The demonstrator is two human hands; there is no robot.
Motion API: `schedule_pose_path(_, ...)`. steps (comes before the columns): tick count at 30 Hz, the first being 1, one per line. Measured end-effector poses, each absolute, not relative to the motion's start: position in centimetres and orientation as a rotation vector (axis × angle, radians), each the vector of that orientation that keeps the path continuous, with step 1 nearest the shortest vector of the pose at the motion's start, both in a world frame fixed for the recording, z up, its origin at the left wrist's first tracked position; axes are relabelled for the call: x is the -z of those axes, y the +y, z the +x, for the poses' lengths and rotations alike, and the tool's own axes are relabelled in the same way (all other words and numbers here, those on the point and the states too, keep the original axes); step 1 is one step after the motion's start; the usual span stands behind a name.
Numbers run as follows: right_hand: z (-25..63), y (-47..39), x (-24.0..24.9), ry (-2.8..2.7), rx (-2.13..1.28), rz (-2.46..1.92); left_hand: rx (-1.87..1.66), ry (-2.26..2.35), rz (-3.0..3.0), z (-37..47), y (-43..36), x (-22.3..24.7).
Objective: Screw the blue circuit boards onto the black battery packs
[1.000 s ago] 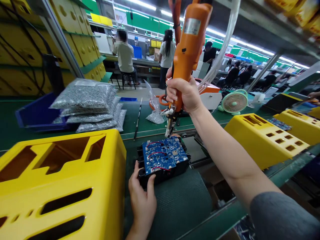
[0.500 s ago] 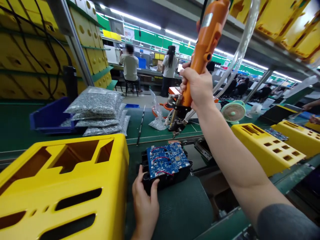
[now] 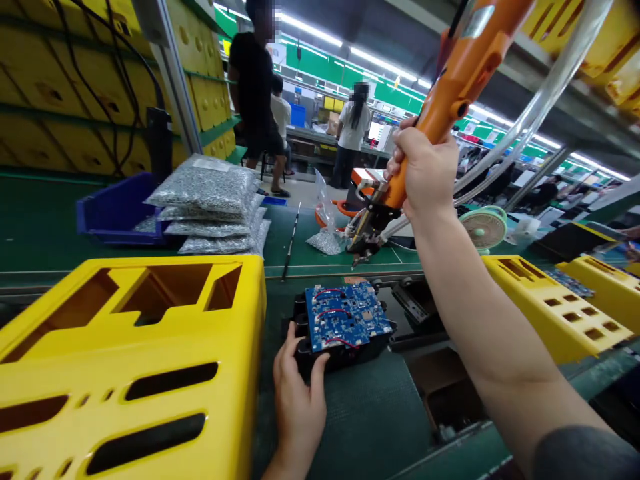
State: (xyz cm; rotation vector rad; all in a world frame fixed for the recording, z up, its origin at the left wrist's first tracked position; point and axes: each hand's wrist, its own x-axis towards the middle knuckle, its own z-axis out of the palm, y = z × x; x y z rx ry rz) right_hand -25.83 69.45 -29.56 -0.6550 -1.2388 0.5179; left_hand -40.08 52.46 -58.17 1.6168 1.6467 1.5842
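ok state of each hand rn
Left hand: holding the black base under the blue board by its corner.
Right hand: closed around the orange power tool.

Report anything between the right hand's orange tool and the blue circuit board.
Nothing visible stands between the orange tool in the right hand and the blue circuit board. The left hand holds the black base at its near left corner, clear of the board's top.

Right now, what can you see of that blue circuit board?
The blue, roughly rectangular circuit board is dotted with small pale and dark components; three thin red wires arch over it. It lies face up on a black, plastic-looking block, which the left hand grips at its near left corner.
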Motion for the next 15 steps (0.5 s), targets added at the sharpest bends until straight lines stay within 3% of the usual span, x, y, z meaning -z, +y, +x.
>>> schedule_pose_path(15,-29.2,64.2,33.0,-1.261,-0.739,-0.64,-1.594,1.634,1.621,-40.0,52.4,58.1)
